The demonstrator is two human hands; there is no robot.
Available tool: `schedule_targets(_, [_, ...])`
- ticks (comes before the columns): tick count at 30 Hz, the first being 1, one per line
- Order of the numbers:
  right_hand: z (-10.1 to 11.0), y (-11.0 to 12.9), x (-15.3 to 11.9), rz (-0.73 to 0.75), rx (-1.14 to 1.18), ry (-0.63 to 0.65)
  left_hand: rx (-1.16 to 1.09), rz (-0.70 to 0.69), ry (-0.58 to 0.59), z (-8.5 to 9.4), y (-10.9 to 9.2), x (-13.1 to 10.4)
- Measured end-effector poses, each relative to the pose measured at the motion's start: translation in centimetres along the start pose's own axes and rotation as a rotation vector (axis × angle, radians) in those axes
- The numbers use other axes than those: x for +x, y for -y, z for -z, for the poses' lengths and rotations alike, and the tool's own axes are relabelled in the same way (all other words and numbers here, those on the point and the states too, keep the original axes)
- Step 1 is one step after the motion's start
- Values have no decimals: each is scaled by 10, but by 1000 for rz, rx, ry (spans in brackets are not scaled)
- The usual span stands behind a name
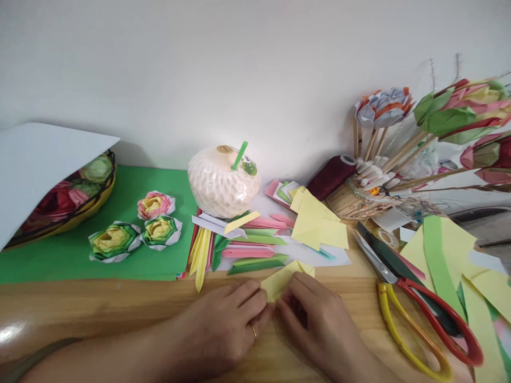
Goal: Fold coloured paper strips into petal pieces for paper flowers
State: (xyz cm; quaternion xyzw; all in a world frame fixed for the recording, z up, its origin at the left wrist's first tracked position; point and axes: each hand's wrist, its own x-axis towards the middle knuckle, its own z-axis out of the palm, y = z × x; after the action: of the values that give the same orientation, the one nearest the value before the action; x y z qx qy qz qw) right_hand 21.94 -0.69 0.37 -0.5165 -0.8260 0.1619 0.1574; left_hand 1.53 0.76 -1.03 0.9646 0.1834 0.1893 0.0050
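A small sheet of yellow paper [278, 281], partly folded with a turned-in corner at its right end, is between my hands at the front of the wooden table. My left hand [229, 322] pinches its left end; a ring is on one finger. The fingers of my right hand [315, 316] close on its right lower edge. Just beyond lie folded strips of pink paper [249, 251], green paper [259, 263] and yellow paper [200, 258]. Flat yellow squares [313, 218] are stacked to the right.
Three paper flowers [159, 231] rest on green sheets [151, 178]. A basket [101, 199] of flowers stands left, under white card [51, 165]. A wrapped white coconut [223, 183] with a green straw is behind. Right are scissors [399, 282], a thread spool [331, 175] and stemmed paper flowers [383, 109].
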Motion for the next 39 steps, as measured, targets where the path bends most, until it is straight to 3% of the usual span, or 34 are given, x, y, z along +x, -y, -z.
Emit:
schedule_targets(30, [7,-3,-2,13,-70,10,-2,-11,71,-1,1,0])
schedule_targets(34, [19,-8,-3,182,-154,8,3,-6,61,0,2,0])
schedule_targets(37, [30,-8,-3,369,-140,79,52,-4,30,0,3,1])
schedule_targets(39, [33,-4,-3,419,-95,139,102,16,6,-1,4,1])
